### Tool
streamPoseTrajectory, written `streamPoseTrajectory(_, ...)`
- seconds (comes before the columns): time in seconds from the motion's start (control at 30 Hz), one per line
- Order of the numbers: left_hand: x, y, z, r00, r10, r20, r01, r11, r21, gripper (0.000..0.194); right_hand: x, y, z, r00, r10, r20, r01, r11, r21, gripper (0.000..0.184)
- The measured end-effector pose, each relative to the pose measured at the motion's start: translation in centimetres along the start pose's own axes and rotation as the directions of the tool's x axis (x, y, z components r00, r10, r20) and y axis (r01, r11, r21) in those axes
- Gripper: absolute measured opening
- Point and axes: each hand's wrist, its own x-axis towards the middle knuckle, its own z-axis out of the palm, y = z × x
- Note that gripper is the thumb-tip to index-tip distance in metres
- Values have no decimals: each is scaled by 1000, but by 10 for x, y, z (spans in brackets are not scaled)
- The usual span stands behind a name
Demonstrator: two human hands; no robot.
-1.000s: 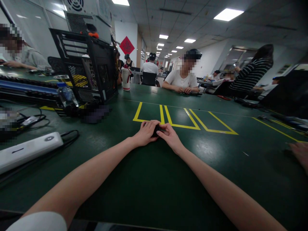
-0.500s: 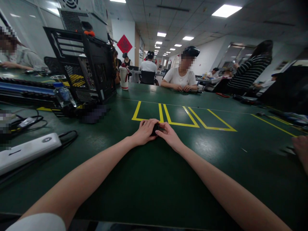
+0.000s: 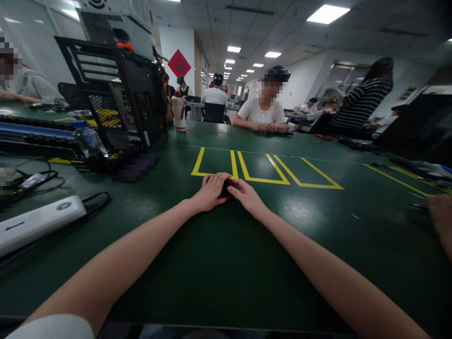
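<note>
A small black object sits between my two hands, low over the green table; its kind cannot be made out, since fingers cover most of it. From the left, my left hand is wrapped over it, back of the hand up. My right hand grips its right side, thumb in front and fingers behind. Just beyond both hands lie yellow tape outlines on the tabletop.
At left stand a black computer case, a water bottle and a white power strip with cables. A paper cup is farther back. Across the table sits a person. Another person's hand rests at the right edge.
The view has shifted slightly, so the surroundings sit a little farther left. Both my hands keep their hold on the black object, with hardly any visible movement.
</note>
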Motion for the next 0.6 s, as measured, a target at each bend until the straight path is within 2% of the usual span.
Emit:
streamPoseTrajectory(0.17,0,0,0,1000,2,-6,-2,1000,-7,56,-3,-4,0,999,-41,33,36,991,129,29)
streamPoseTrajectory(0.3,0,0,0,1000,0,-14,0,1000,-12,56,-3,-5,2,999,-37,-22,39,997,63,22)
streamPoseTrajectory(0.4,0,0,0,1000,3,-11,-3,1000,-11,56,-1,-4,3,997,-55,-52,56,998,33,23)
streamPoseTrajectory(0.6,-1,0,1,1000,9,-12,-9,1000,2,57,-2,-3,4,1000,3,-12,-3,1000,11,27)
